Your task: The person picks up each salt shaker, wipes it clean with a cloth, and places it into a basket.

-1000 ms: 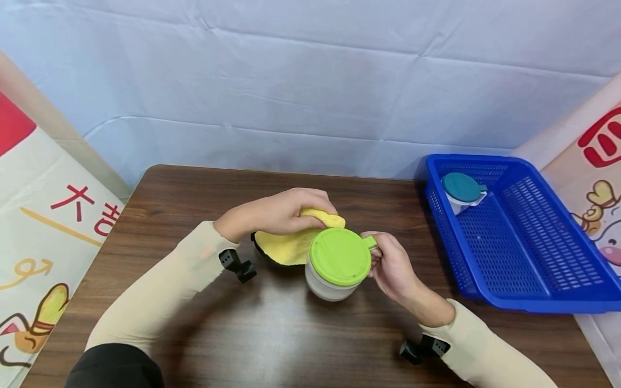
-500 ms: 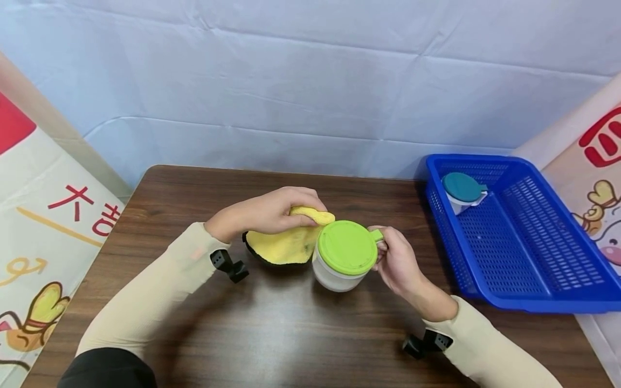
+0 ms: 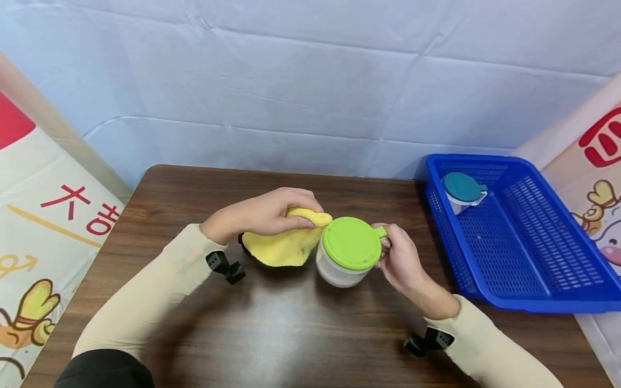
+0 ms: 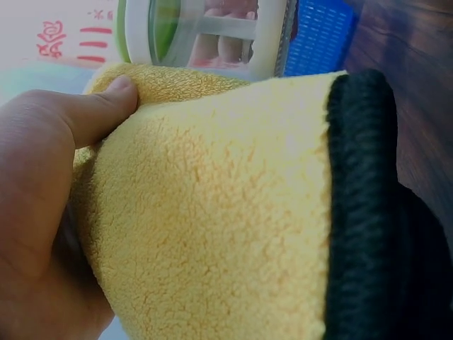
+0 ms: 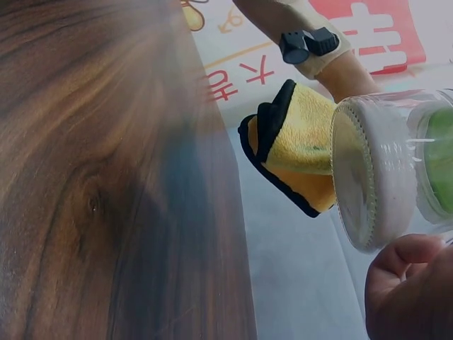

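Observation:
My right hand [image 3: 400, 258] grips the handle of a clear jar with a green lid [image 3: 352, 243], held above the table. White contents fill its lower part in the right wrist view, where the jar's base [image 5: 354, 173] shows clear of the tabletop. My left hand [image 3: 264, 213] pinches a folded yellow cloth [image 3: 278, 248] with black edging, thumb on top. The cloth hangs just left of the jar, its folded end by the lid's rim; whether they touch I cannot tell. A dark smudge marks the cloth near the jar. In the left wrist view the cloth [image 4: 219, 205] covers most of the jar.
A blue plastic basket [image 3: 485, 258] stands on the right of the brown wooden table [image 3: 286, 334]. Inside its far left corner is a similar jar with a teal lid [image 3: 462, 187]. A pale cloth backdrop [image 3: 291, 81] hangs behind the table, with printed sheets at both sides.
The jar and right hand have moved a little right and away from the body. The left hand with the cloth has shifted left, so more of the cloth shows.

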`<state>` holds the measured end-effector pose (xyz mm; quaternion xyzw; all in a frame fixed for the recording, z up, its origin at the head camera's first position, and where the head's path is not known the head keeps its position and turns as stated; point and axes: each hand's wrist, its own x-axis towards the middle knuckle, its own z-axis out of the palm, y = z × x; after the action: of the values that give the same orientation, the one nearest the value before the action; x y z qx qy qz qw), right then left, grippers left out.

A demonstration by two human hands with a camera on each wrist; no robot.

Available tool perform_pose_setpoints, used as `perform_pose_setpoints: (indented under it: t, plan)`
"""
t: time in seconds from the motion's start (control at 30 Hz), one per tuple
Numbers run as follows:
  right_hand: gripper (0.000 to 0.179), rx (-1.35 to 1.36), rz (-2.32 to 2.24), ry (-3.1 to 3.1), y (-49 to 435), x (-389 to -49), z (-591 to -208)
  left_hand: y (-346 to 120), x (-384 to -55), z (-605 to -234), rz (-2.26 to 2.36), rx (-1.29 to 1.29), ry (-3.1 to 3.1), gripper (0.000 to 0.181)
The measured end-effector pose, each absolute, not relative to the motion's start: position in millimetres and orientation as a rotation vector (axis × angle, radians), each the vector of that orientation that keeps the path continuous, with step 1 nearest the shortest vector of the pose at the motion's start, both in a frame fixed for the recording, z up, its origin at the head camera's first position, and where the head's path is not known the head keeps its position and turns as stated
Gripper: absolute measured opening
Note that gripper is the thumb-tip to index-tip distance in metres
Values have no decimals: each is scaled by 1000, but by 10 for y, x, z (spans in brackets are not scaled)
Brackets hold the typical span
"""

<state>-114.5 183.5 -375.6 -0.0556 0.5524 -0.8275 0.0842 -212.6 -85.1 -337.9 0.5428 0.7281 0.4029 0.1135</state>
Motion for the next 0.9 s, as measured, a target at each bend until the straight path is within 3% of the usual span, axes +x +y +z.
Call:
perform_pose_setpoints:
  t: [0.9]
  plan:
    - [32,-70,-2517,1638,1926,-1207,-3760,-929,-2035,-3357,1134,1542,2109,8]
